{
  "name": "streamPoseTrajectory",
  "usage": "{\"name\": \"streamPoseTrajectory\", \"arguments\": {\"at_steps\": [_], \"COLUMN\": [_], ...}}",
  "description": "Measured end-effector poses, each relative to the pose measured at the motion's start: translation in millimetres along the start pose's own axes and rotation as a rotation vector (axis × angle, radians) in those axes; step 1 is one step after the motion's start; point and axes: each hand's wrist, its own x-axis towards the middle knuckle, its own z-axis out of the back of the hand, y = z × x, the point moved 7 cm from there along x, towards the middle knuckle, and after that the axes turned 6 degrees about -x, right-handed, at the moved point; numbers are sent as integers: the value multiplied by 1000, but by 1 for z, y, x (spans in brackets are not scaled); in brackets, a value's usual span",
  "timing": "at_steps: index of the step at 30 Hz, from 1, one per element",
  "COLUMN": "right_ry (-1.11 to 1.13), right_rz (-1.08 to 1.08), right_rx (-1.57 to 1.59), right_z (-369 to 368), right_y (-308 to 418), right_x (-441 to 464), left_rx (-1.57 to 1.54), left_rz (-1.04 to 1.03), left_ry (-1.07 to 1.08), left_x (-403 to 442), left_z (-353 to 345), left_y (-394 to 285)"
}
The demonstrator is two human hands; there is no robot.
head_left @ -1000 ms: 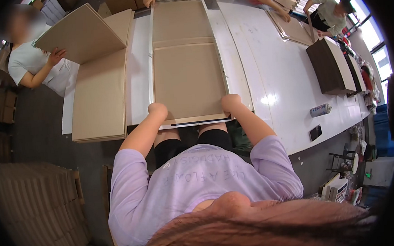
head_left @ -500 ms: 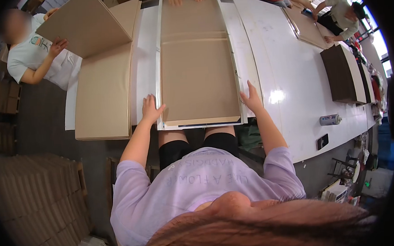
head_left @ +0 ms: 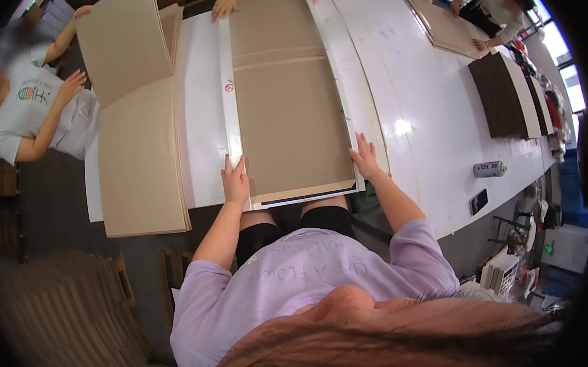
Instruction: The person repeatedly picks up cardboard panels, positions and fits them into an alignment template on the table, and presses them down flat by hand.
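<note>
A long brown cardboard panel (head_left: 294, 123) with a crease across it lies on the white table in front of me. White strips (head_left: 230, 113) run along its two long sides, and a narrow folded flap (head_left: 304, 192) crosses its near end. My left hand (head_left: 235, 180) rests on the left strip near the close corner, fingers apart. On the right edge lies my right hand (head_left: 365, 156), its fingers spread. Neither hand is closed round anything. At the far end, another person's hands (head_left: 224, 4) touch the strips.
At the left, a person holds up a cardboard sheet (head_left: 124, 46) above a cardboard stack (head_left: 141, 166). A spray can (head_left: 490, 169) and a phone (head_left: 479, 202) lie on the white table (head_left: 426, 142). Dark boards (head_left: 497, 97) stand further right, with co-workers beyond.
Both my hands opened from closed fists and now rest on the side edges. The person at the left has raised the cardboard sheet more upright. The far person's hands have moved apart onto the side edges.
</note>
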Motion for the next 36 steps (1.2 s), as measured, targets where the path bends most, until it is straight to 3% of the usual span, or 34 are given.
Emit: {"name": "streamPoseTrajectory", "arguments": {"at_steps": [5, 8, 11, 15, 21, 24, 27, 28, 30, 33, 36], "right_ry": [-49, -63, -143, -209, -138, -397, -136, -140, -27, -62, -64], "right_rz": [15, -35, -61, -5, -80, 106, 708, 810, 721, 654, 693], "right_rx": [13, 1, -241, -583, -558, -661, -577, -509, -373, -352, -362], "right_z": [-8, -8, -5, -8, 5, 10, -31, -39, -53, -61, -67], "right_y": [5, 18, 46, 80, 93, 107, 134, 151, 156, 149, 147], "right_x": [3, 2, -3, -11, -13, -26, -53, -72, -82, -79, -76], "left_rx": [222, 149, -180, -405, -296, -245, -212, -212, -218, -262, -133], "left_rz": [-87, -57, -27, 80, -110, -225, -270, -245, -208, -135, -247], "left_ry": [-171, -131, -71, -211, -239, -228, -202, -186, -163, -122, -44], "left_x": [1, 3, 3, -10, -35, -47, -62, -71, -80, -89, -86], "left_z": [20, 17, 12, 28, 84, 94, 106, 108, 108, 106, 107], "left_y": [-40, -27, 8, 52, -13, -41, -50, -45, -36, -32, -49]}}
